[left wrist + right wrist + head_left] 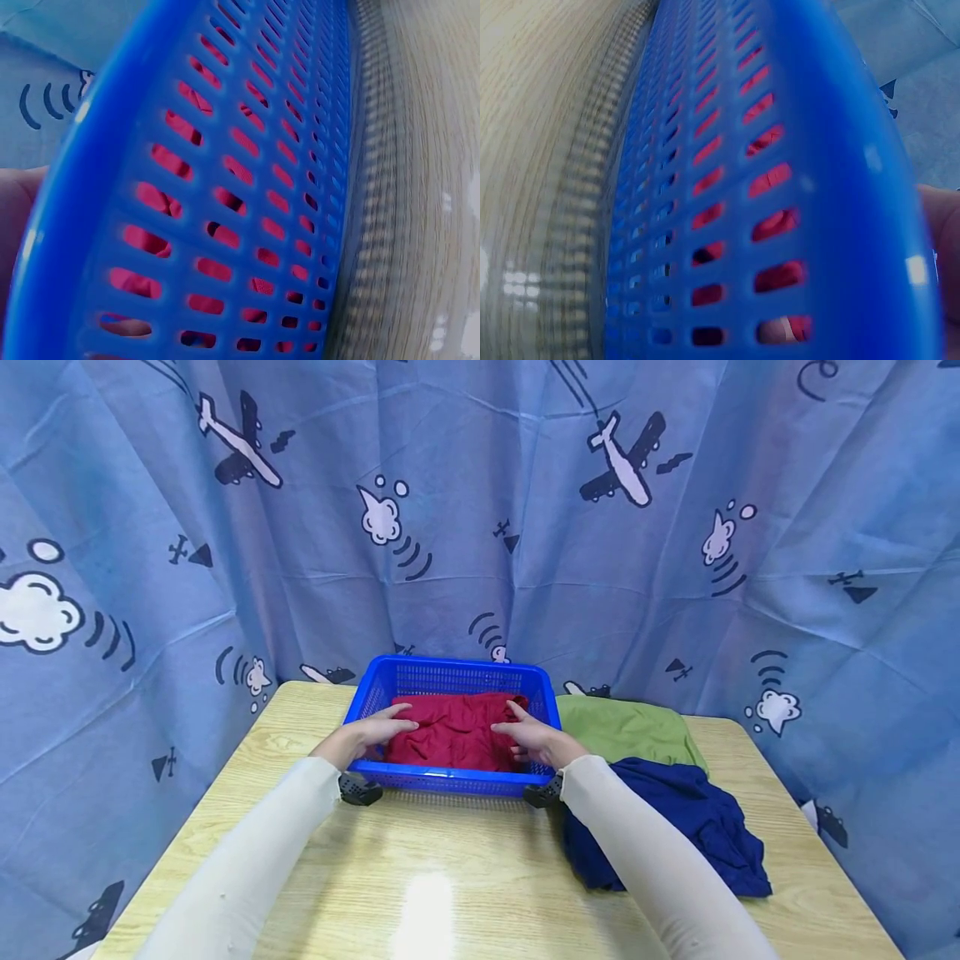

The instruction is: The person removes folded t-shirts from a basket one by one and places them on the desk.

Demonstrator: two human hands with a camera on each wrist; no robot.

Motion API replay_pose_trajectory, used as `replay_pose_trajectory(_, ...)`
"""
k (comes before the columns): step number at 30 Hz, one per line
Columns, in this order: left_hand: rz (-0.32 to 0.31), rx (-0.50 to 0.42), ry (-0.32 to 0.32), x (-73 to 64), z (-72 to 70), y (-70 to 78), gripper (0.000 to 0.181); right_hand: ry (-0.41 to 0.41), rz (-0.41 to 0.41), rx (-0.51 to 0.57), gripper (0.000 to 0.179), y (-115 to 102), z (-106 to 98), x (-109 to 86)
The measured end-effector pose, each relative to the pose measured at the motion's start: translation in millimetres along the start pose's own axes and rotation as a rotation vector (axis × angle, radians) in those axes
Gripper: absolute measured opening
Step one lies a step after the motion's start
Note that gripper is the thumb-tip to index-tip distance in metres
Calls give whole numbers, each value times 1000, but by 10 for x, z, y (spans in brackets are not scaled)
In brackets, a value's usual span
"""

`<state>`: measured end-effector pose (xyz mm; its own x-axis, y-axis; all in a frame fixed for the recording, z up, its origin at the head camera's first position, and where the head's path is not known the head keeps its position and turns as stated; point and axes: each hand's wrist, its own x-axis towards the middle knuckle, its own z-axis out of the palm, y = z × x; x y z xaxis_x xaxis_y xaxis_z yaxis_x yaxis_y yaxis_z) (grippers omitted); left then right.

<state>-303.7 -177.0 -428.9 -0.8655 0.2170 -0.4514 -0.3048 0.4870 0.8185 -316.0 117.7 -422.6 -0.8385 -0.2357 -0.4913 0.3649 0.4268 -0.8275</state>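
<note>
A dark red cloth [457,731], folded flat with creases across it, lies inside a blue plastic basket [457,774]. My left hand [375,731] reaches over the basket's left side, its fingers loosely extended at the cloth's left end. From the other side my right hand [534,737] comes in at the cloth's right end with fingers spread. Whether either hand touches the cloth is hard to tell. In both wrist views the basket's slotted wall [247,172] fills the picture, red showing through its holes, and only a bit of each hand appears past the rim [870,172].
Right of the basket, a green cloth [630,731] lies at the back of the wooden table [300,860]. A crumpled navy blue cloth [690,827] overlaps its front, partly under my right forearm. A blue curtain [450,527] with airplanes hangs behind.
</note>
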Motion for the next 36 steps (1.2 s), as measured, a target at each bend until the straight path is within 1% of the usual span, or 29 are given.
replay_pose_trajectory(2,-7,-42,-1,6,-4,-9,71,-12,10,-10,83,-5,7,6)
replay_pose_trajectory(5,-13,-62,8,11,-1,-13,71,-42,17,-32,84,-12,15,4)
replay_pose_trajectory(9,-5,-32,6,12,12,-13,66,-95,11,-81,81,-6,24,-2)
replay_pose_trajectory(12,21,5,3,17,24,-25,59,-131,-7,-147,77,9,41,-3)
replay_pose_trajectory(15,40,14,1,21,30,-37,54,-149,-29,-206,74,23,65,-3)
replay_pose_trajectory(18,48,14,-9,14,27,-28,52,-155,-58,-241,72,33,81,3)
replay_pose_trajectory(21,62,18,-23,12,25,-10,52,-161,-110,-267,74,47,82,23)
replay_pose_trajectory(25,78,16,-21,16,17,0,52,-156,-166,-297,78,63,86,63)
replay_pose_trajectory(29,99,19,-13,24,15,-9,51,-137,-170,-338,74,72,103,67)
replay_pose_trajectory(31,108,35,-17,26,24,-20,51,-136,-164,-370,71,76,118,52)
replay_pose_trajectory(36,97,62,-14,20,41,-42,52,-124,-183,-444,64,88,160,-1)
